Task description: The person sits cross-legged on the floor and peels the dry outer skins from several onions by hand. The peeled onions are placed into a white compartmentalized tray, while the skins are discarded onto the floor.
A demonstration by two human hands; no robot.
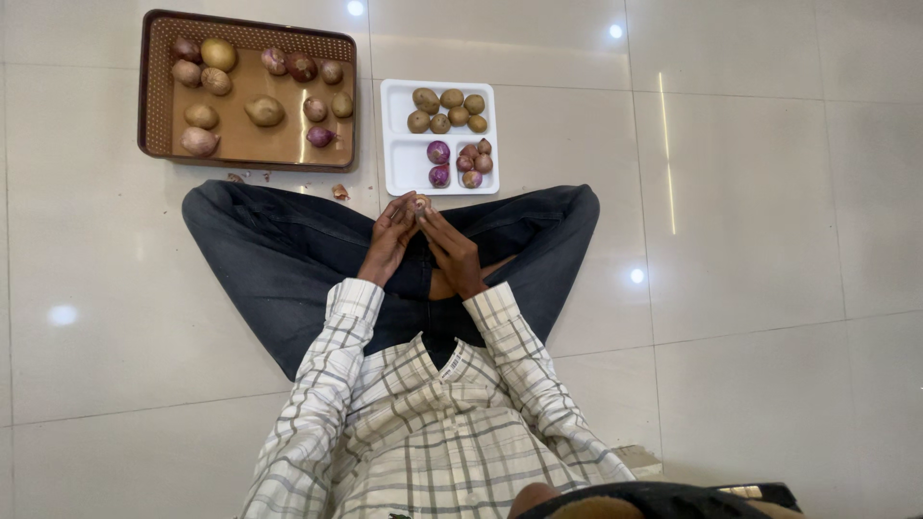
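Note:
I sit cross-legged on a tiled floor. My left hand [388, 242] and my right hand [452, 252] meet in front of my knees, both with fingertips on one small onion [421, 202]. Just beyond it lies a white compartment tray [406, 163]: several small potatoes [447, 110] fill its top section and several small red onions [461, 161] its lower right section. Further left stands a brown tray [156, 86] with potatoes and onions spread over it.
Bits of onion skin [339, 191] lie on the floor between the brown tray and my left knee. Glossy beige tiles stretch out to the right and left of my legs.

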